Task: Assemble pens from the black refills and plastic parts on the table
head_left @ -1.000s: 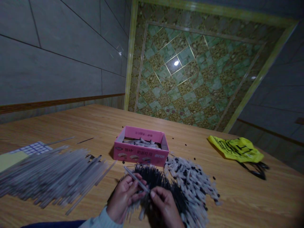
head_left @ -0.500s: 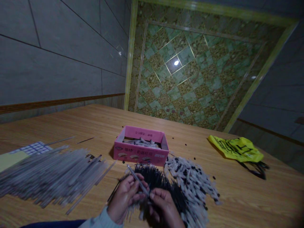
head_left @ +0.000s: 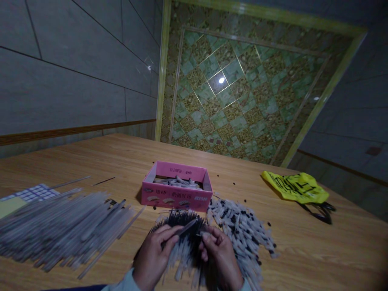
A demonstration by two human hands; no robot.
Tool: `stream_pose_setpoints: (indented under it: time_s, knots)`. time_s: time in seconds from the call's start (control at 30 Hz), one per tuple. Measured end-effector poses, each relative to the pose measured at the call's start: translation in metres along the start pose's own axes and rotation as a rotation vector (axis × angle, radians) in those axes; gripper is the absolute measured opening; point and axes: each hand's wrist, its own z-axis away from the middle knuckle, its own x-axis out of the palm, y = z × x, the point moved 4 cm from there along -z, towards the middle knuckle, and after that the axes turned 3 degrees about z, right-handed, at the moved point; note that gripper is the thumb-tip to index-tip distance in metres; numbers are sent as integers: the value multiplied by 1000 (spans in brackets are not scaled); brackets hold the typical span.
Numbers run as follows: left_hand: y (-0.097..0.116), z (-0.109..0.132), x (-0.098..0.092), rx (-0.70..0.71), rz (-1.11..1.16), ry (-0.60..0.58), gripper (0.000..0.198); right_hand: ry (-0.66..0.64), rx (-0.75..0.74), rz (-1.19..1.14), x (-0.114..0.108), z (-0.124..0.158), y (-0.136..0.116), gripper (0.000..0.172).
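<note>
My left hand (head_left: 156, 252) is closed, pinching a thin translucent tube (head_left: 187, 227) between thumb and fingers, its free end pointing up to the right. Close beside it, my right hand (head_left: 218, 248) pinches with thumb and forefinger; a small pale bit shows at the fingertips, too blurred to name. Beneath both hands spreads a pile of thin black-and-clear sticks (head_left: 184, 218), partly hidden by them. Right of that pile lies a heap of short whitish pieces with black ends (head_left: 242, 226). Just beyond the hands stands an open pink box (head_left: 177, 198) holding similar pale pieces.
Many long clear tubes (head_left: 63, 226) lie on the left of the wooden table (head_left: 100, 157). Behind them are a checked cloth or paper (head_left: 38, 193) and a yellowish sheet (head_left: 12, 207). A yellow bag (head_left: 297, 188) with black handles rests at the right. Small black bits are scattered about.
My hands have moved apart; before, they met on the tube. The tube now stays in my left hand and lies lower, tilted to the right. The view has shifted slightly.
</note>
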Motion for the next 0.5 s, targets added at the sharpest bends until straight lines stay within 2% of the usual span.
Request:
stream_pose_setpoints:
  time_s: [0.1, 0.23, 0.4, 0.5]
  knots:
    - [8, 2, 1, 34, -108, -30, 29, 11, -9, 18, -1, 1, -5, 36]
    - [16, 4, -1, 89, -221, -11, 30, 38, -14, 10, -3, 2, -10, 36]
    - [21, 6, -1, 145, -339, -32, 33, 66, -182, 238, -9, 0, -18, 28]
    - [22, 7, 0, 146, -376, -54, 35, 33, -219, 309, -10, -1, -17, 27]
